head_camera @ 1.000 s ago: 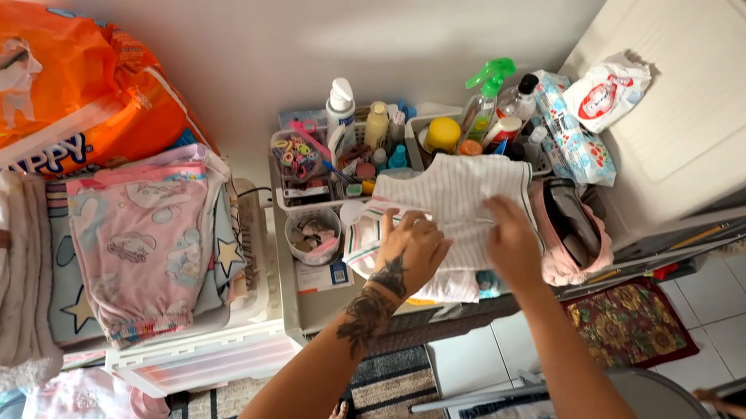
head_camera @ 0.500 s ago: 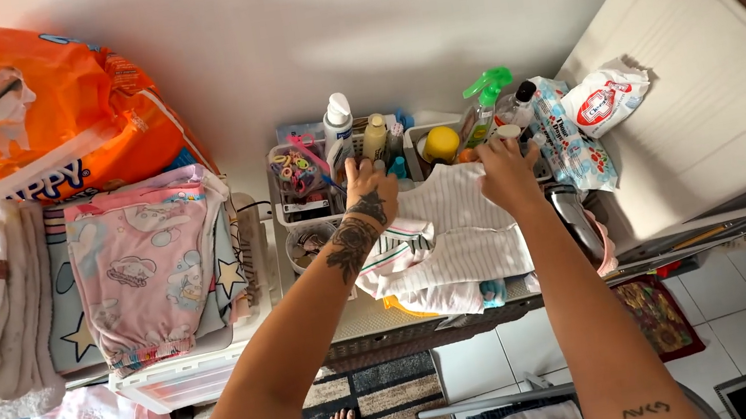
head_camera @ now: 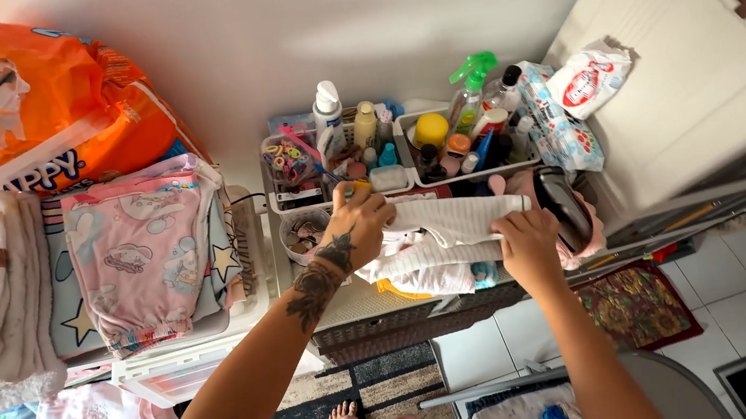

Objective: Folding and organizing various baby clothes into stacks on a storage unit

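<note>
Our left hand (head_camera: 360, 224) and right hand (head_camera: 525, 238) both pinch the white striped baby garment (head_camera: 454, 222), the left closed on its left end, the right closed on its lower right corner. The garment lies folded into a narrow band on top of a small heap of other white clothes (head_camera: 422, 276) on the tabletop (head_camera: 348, 304), just in front of the two white baskets of bottles and toiletries (head_camera: 393, 179). We judge the folding well along: the piece is already doubled over, though its edges are not yet squared and it has not been set on any pile. To the left, a folded stack topped by pink printed pyjama bottoms (head_camera: 139, 259) sits on a white drawer unit (head_camera: 208, 357), near an orange nappy pack (head_camera: 12, 101).
</note>
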